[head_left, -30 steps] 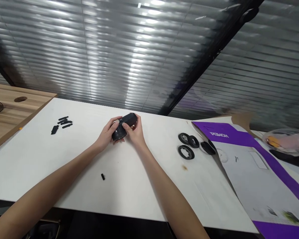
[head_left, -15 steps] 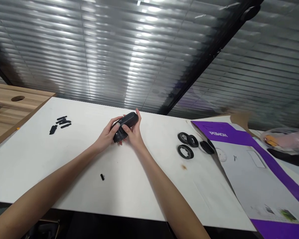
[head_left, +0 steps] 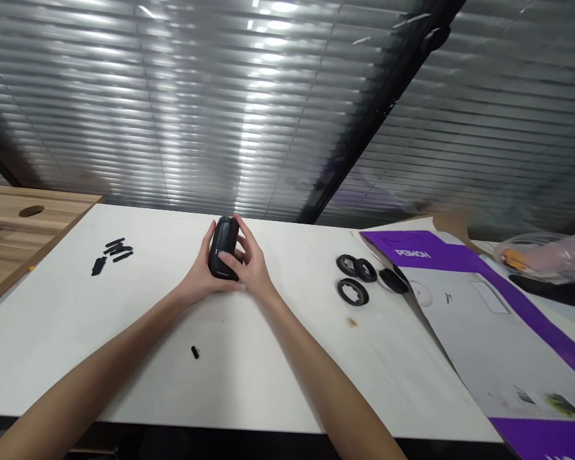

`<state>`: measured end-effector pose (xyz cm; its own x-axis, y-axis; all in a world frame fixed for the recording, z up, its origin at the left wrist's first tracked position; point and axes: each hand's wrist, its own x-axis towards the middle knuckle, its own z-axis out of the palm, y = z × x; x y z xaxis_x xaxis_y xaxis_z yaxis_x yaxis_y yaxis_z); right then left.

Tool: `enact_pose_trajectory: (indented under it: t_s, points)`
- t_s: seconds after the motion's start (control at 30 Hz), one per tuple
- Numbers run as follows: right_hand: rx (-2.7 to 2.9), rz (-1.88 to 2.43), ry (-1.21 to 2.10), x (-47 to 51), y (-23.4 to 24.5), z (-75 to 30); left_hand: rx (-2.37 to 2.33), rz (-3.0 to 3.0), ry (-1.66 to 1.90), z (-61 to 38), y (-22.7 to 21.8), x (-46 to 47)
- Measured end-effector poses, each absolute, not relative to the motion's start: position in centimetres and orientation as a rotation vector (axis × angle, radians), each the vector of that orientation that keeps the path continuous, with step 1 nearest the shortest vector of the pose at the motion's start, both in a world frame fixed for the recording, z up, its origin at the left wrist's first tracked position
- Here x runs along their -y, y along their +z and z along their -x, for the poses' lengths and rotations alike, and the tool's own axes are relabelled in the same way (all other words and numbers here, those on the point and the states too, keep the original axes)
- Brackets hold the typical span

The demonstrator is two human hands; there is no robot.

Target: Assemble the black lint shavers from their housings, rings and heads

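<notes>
Between my two hands is a black, rounded, oblong device [head_left: 225, 237] with small pale markings, held nearly upright over the white table. My left hand [head_left: 202, 271] wraps its left side and lower end, fingers stretched under the bottom. On the right side my right hand [head_left: 252, 263] grips it, the thumb lying across its front and the fingers behind. What kind of device it is I cannot make out. A small black cylindrical piece [head_left: 195, 352] lies on the table nearer to me.
Several flat black strips [head_left: 118, 248] lie at the left of the white table [head_left: 278, 358]. Black rings [head_left: 353, 292] and a round black piece [head_left: 393, 281] lie at the right, beside a purple and white printed sheet [head_left: 464, 319]. A wooden board [head_left: 38, 230] adjoins the left edge; blinds [head_left: 196, 128] stand behind.
The black device has turned from a slant to nearly upright. My left hand has shifted to its lower end, and my right thumb now lies across its front.
</notes>
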<state>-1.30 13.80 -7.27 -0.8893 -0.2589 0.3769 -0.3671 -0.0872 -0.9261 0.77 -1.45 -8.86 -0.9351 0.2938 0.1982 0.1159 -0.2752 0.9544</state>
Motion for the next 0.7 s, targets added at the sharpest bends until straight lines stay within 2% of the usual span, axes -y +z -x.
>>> enact_pose_trajectory:
  t_s: [0.2, 0.7]
  points:
    - [2.183, -0.770, 2.059, -14.32, -6.82, 0.99, -1.704, -0.499, 2.363, -0.99, -8.25, 1.29]
    - [2.162, -0.664, 1.998, -14.44, -7.03, 1.43, -1.828, -0.445, 2.309, -0.63, -9.00, 1.59]
